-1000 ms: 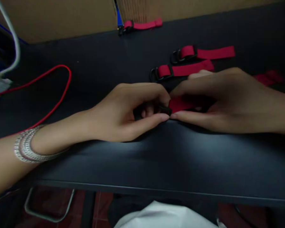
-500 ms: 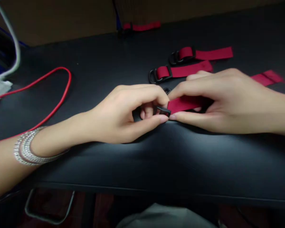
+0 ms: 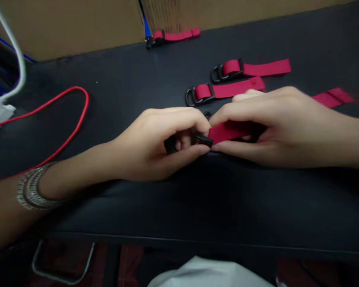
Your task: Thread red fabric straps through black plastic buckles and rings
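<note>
A small black ring (image 3: 208,114) now shows on the table (image 3: 287,207) just above your hands, and the black buckle (image 3: 203,139) sits clearer of your left fingers (image 3: 194,149), at the end of the red strap (image 3: 230,131). More of the loose red strip (image 3: 332,97) shows beyond your right hand (image 3: 281,127).

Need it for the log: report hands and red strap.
Left hand on black buckle. Right hand pinching red strap. Red cord off left, apart.

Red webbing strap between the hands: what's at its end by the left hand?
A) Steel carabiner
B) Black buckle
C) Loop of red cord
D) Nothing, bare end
B. The right hand pinches the red webbing strap, and the left hand grips the black buckle at its end.
</note>
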`<state>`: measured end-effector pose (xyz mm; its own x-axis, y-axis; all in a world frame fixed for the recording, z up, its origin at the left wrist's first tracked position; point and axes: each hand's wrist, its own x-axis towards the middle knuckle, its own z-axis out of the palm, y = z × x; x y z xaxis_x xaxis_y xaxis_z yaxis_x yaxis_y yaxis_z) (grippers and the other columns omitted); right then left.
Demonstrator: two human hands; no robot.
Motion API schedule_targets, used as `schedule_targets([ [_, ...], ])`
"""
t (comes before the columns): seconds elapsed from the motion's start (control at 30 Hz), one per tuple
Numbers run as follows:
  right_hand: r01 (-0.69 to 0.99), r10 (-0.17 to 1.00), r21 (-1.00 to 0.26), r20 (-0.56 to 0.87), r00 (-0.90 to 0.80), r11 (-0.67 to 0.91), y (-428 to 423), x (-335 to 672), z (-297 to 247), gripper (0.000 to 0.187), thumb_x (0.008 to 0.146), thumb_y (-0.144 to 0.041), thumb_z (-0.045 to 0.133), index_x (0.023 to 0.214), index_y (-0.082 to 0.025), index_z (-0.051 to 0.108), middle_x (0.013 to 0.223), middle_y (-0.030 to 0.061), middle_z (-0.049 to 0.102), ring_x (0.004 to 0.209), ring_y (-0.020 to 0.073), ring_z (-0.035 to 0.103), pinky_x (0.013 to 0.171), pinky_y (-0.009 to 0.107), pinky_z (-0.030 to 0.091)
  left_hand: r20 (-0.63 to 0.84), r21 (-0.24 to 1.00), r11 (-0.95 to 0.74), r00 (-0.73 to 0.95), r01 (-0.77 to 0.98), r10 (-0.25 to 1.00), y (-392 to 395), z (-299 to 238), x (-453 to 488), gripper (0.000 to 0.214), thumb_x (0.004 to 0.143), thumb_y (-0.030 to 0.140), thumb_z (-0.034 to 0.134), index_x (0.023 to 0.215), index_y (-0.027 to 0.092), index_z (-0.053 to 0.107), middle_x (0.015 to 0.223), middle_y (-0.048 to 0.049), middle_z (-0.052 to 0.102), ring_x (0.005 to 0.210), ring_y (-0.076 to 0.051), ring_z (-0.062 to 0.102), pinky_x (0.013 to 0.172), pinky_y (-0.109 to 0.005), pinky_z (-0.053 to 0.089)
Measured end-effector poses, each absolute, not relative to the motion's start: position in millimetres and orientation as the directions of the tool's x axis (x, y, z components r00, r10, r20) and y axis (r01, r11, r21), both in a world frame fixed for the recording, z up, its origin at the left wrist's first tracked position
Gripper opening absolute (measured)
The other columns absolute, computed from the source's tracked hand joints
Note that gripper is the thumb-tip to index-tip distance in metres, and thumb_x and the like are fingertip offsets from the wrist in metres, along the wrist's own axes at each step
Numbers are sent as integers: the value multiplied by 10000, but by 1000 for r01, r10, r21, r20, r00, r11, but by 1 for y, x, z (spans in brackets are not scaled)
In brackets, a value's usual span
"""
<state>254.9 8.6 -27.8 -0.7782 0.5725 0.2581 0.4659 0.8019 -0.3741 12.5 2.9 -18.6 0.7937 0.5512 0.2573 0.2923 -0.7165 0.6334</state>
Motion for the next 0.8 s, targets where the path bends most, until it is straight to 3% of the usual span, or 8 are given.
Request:
schedule_targets([
  [0.5, 461, 560, -354, 263, -786, 813, 10, 255, -29, 333, 1004, -455, 496, 1016, -188, 694, 811, -27, 671, 695, 69, 580, 622, 231, 408, 216, 657, -682, 786, 322, 579, 2, -19, 12, 136, 939, 251, 648, 1009, 136, 667, 806, -17, 680, 629, -76, 602, 590, -172, 471],
  [0.8, 452, 549, -344, 276, -789, 823, 9, 257, -28, 280, 999, -418, 514, 1026, -194, 681, 797, -33, 659, 684, 67, 579, 619, 235, 417, 246, 625, -718, 795, 307, 555, 4, -19, 13, 121, 936, 226, 653, 1006, 128, 667, 789, -12, 681, 613, -63, 595, 567, -161, 472],
])
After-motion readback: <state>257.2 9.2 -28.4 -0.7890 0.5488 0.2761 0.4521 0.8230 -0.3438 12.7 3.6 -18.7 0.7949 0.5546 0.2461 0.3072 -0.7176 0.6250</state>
